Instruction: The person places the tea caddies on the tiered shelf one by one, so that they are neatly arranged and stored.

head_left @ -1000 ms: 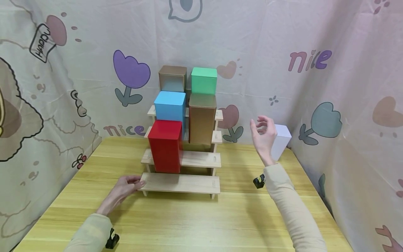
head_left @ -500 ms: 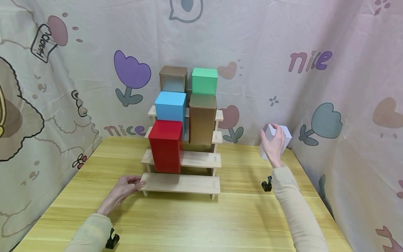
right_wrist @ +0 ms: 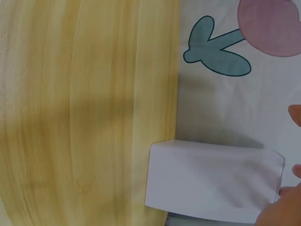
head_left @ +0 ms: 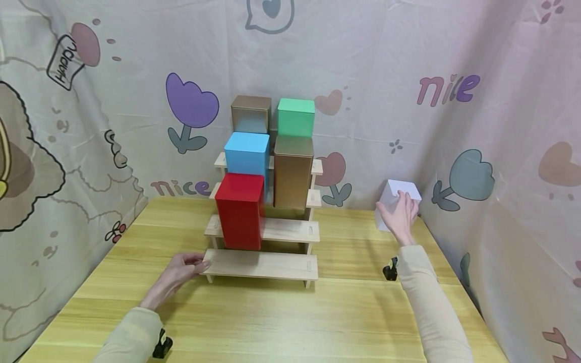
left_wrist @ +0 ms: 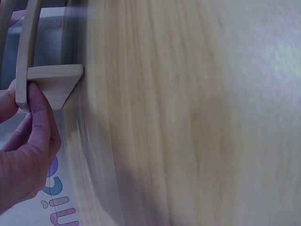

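Observation:
On the left, my left hand [head_left: 179, 272] pinches the end of the lowest step of a tiered wooden display stand [head_left: 263, 263]. The left wrist view shows the thumb and fingers on either side of that step's board [left_wrist: 22, 70]. My right hand [head_left: 400, 218] is at a white box [head_left: 399, 187] at the back right of the table. Its fingers reach over the top of the box, thumb to the left. In the right wrist view the box's side [right_wrist: 214, 181] is in sight, with a thumb tip apart from it; other finger contact is partly hidden.
A red box [head_left: 239, 214] stands on the second step. Behind it are a blue box [head_left: 246, 151], two brown boxes [head_left: 292, 174] and a green box [head_left: 296, 117]. All stand on the wooden table [head_left: 268, 322], enclosed by a printed cloth [head_left: 363, 60].
My right hand has moved right and slightly down, from beside the white box to over its front and top. The left hand stays on the stand. The white box has not visibly moved.

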{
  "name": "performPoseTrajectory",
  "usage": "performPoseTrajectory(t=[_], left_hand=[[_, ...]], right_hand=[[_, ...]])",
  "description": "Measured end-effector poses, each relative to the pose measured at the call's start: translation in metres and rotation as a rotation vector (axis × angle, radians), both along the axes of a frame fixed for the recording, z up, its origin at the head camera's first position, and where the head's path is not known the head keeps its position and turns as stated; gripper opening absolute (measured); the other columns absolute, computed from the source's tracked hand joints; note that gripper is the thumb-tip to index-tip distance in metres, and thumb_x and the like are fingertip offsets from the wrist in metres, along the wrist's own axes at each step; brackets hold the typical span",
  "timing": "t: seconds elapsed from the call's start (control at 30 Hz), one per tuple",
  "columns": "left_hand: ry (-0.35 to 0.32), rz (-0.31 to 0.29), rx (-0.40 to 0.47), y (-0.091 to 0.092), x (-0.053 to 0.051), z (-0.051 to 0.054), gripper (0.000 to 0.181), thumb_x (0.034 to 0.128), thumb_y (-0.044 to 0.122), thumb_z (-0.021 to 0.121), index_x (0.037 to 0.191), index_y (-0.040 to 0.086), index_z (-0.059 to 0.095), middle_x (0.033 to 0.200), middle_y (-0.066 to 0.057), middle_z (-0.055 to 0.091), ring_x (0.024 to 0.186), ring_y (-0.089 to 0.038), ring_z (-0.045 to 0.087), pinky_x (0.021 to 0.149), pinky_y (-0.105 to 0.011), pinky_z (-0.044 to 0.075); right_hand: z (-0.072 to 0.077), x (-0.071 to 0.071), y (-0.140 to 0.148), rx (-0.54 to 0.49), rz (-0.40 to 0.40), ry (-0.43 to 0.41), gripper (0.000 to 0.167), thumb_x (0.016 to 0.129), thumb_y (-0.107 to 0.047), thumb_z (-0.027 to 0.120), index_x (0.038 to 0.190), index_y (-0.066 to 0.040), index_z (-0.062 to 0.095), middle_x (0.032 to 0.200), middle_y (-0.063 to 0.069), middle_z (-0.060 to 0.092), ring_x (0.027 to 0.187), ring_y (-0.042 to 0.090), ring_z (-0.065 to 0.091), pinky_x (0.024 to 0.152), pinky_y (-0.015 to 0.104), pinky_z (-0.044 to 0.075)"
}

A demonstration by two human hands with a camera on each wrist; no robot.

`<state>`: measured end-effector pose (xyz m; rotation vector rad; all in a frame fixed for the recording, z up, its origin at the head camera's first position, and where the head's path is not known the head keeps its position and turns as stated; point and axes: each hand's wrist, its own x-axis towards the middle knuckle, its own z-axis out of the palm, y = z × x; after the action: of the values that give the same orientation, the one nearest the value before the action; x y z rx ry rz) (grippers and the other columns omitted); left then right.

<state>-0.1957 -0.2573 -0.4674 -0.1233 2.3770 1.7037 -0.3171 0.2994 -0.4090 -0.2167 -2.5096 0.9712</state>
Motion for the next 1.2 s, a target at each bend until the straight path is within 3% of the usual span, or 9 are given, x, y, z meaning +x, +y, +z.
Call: performPoseTrajectory(t=[0.23,0.43,0.57,0.83,1.2], left_hand=[[-0.004,-0.002,0.002,0.001,0.0,0.0,0.053,0.0982,0.011,0.063,0.136,-0.021,0.045,0.112,-0.018,0.069,0.09,-0.007,0.064,0.083,-0.026,0.06],[-0.003,0.002,0.002,0.001,0.0,0.0,0.053,0.0982,0.011,0.063,0.136,-0.021,0.045,0.115,-0.021,0.068,0.091,-0.008,0.064,0.083,-0.026,0.06],[0.005,-0.001,0.003,0.001,0.001,-0.001,0.052,0.0981,0.011,0.063,0.135,-0.021,0.046,0.116,-0.023,0.067,0.091,-0.009,0.064,0.083,-0.025,0.06],[-0.003,0.019,0.015,0.002,-0.001,-0.001,0.053,0.0971,0.011,0.065,0.134,-0.022,0.046,0.104,-0.008,0.07,0.087,-0.004,0.062,0.078,-0.021,0.059],[-0.003,0.013,0.013,0.0,-0.002,-0.002,0.053,0.0975,0.012,0.065,0.135,-0.022,0.046,0.105,-0.009,0.069,0.086,-0.006,0.062,0.078,-0.02,0.058]], right_hand=[[0.001,0.002,0.005,0.015,0.034,-0.11,0.089,0.094,-0.042,0.06,0.161,-0.007,0.012,0.168,0.025,-0.003,0.153,0.048,-0.011,0.123,0.07,-0.003],[0.001,0.003,0.008,0.052,0.045,-0.154,0.089,0.094,-0.041,0.06,0.161,-0.006,0.013,0.168,0.024,-0.003,0.152,0.051,-0.015,0.12,0.073,-0.008],[0.001,0.004,0.01,0.082,0.051,-0.139,0.087,0.094,-0.04,0.062,0.16,-0.005,0.017,0.167,0.026,0.003,0.151,0.054,-0.012,0.119,0.075,-0.005],[-0.004,0.003,0.012,0.11,0.049,-0.081,0.088,0.09,-0.038,0.068,0.158,-0.004,0.024,0.16,0.028,0.012,0.148,0.058,0.003,0.117,0.079,0.001],[-0.011,0.0,0.008,0.086,0.042,0.049,0.08,0.085,-0.024,0.075,0.151,-0.001,0.037,0.146,0.031,0.025,0.139,0.049,0.02,0.116,0.067,0.019]])
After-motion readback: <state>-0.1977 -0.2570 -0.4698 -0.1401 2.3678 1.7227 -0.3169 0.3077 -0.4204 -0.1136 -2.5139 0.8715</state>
